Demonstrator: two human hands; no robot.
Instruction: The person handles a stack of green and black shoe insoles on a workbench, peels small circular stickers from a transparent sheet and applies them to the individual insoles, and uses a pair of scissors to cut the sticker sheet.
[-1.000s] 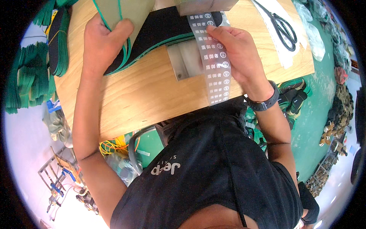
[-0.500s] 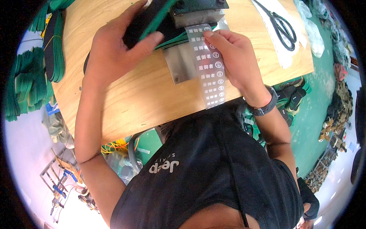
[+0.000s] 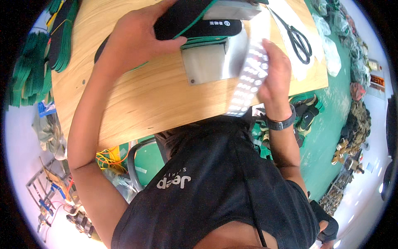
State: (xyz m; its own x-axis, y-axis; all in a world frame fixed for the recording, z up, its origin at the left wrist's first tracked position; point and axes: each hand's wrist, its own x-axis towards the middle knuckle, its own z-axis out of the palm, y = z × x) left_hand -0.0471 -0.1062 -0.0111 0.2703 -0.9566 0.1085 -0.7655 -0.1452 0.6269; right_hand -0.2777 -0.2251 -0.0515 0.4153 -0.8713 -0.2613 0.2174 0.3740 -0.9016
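Note:
My left hand [image 3: 137, 39] is wrapped round a black insole [image 3: 178, 18] with a green edge, its thumb stretched toward the pile below. Under it, a black insole with a small white printed mark [image 3: 217, 23] lies on top of several green-edged ones. These rest partly on a flat metal plate [image 3: 207, 64]. In a pinch, my right hand [image 3: 277, 72] holds a clear strip of white printed labels [image 3: 248, 79], which hangs past the table's front edge. A metal press block [image 3: 234, 10] stands just above the insoles.
Black-handled scissors [image 3: 299, 43] lie on white sheets at the right of the wooden table [image 3: 124, 112]. Bundled green-and-black insoles [image 3: 62, 37] sit at the far left. Dark green-trimmed pieces [image 3: 306, 112] lie on the green floor, and clear plastic bags [image 3: 329, 54] lie beyond the right edge.
My right hand has drawn the label strip right, away from the press block. The top insole with its white mark now shows. My left hand still grips its insole.

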